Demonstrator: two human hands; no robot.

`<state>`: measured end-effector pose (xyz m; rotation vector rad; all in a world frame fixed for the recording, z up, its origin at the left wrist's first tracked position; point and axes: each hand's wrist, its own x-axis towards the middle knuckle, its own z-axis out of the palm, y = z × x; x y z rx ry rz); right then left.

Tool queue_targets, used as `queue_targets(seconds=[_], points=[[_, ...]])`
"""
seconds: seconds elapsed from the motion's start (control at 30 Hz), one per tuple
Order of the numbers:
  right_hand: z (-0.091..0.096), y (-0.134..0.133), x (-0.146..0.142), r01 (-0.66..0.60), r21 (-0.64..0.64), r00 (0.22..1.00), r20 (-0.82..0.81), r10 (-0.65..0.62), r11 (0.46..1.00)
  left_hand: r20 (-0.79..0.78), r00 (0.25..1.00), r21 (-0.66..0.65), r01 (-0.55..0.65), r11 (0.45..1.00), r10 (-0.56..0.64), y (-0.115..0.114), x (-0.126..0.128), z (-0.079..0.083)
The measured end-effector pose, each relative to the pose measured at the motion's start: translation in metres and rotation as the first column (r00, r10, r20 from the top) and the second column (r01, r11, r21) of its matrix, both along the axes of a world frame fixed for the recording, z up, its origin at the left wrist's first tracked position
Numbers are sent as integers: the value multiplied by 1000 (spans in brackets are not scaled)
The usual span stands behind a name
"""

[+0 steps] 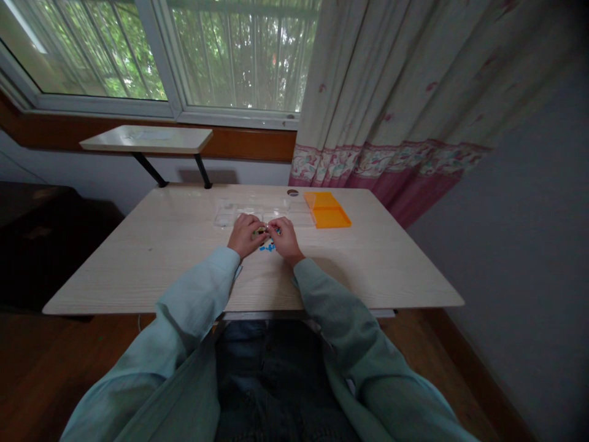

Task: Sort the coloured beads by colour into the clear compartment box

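My left hand and my right hand rest close together on the light wooden table, fingers curled inward. Between the fingertips sit small pieces, one yellowish-green. Several small blue pieces lie on the table just below the hands. Both hands pinch at these small pieces, too tiny to name. A clear plastic compartment tray lies right behind the hands. An orange lid or tray lies to the right of it.
A small round dark object sits near the table's far edge. A narrow shelf on black brackets hangs under the window. A patterned curtain hangs at the right. A dark cabinet stands at the left.
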<state>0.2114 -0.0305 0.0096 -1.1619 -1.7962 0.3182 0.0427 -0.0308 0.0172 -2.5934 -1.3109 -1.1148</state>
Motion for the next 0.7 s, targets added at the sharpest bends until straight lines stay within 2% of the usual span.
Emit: queue_targets(seconds=[0.3,0.5,0.7], points=[[-6,6,-2,-91,-46,980,-183,81,995,-10,998,84,-54,995,55,-3,-1,2],[-9,7,-2,-85,-92,980,-186,66,992,-7,998,105,-58,993,59,-4,-2,3],[-5,5,-2,-90,-62,979,-191,77,994,-25,998,107,-54,993,57,-5,-1,4]])
